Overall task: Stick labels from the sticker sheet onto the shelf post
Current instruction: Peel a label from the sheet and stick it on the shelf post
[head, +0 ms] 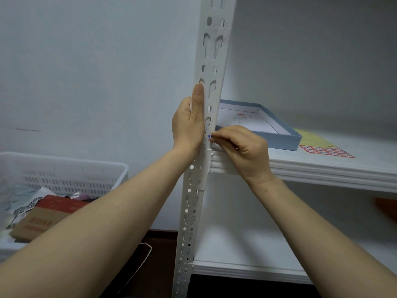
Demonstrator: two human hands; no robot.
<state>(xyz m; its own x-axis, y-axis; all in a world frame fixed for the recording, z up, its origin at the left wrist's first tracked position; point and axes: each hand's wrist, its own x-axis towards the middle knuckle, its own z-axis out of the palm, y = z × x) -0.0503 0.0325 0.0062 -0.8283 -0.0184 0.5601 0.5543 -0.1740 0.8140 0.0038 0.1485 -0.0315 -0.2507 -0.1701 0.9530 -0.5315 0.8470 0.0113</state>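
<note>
The white slotted shelf post [211, 61] runs up the middle of the view. My left hand [190, 123] lies flat against its left side, thumb pointing up along the metal. My right hand [242, 147] pinches a small white label [210, 137] with blue writing and presses it against the post just above the shelf edge. The sticker sheet [322, 145], yellow with red-bordered labels, lies on the white shelf [333, 168] to the right.
A shallow blue box lid [277, 127] sits on the shelf behind my right hand. A white plastic basket [64, 175] with cartons and bags stands at the left. A lower shelf [247, 261] shows below, and something orange [386, 208] at the right edge.
</note>
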